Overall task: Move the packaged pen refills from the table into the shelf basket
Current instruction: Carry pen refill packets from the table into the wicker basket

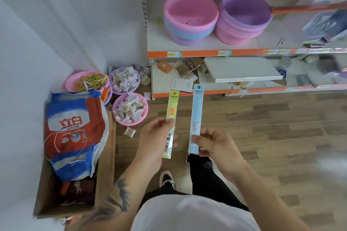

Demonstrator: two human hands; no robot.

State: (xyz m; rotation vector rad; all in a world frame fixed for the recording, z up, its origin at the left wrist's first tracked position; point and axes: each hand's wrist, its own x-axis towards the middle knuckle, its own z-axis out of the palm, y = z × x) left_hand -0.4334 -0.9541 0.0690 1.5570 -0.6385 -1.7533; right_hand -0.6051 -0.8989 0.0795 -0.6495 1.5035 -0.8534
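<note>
My left hand (155, 137) pinches a long yellow-green refill pack (171, 110) near its lower half, thumb on the front. My right hand (216, 144) pinches a long pale-blue refill pack (197, 110) near its bottom end. Both packs stand nearly upright, side by side and apart, above the wooden floor in front of the shelf. On the middle shelf sit a pink basket stack (189, 20) and a purple basket stack (244, 20). No table is in view.
A cardboard box (105, 165) holding a red-and-blue detergent bag (73, 133) stands at the left by the wall. Three small pink and purple bowls (129, 108) of packets sit on the floor behind it. The bottom shelf (187, 92) holds a loose white board and small goods.
</note>
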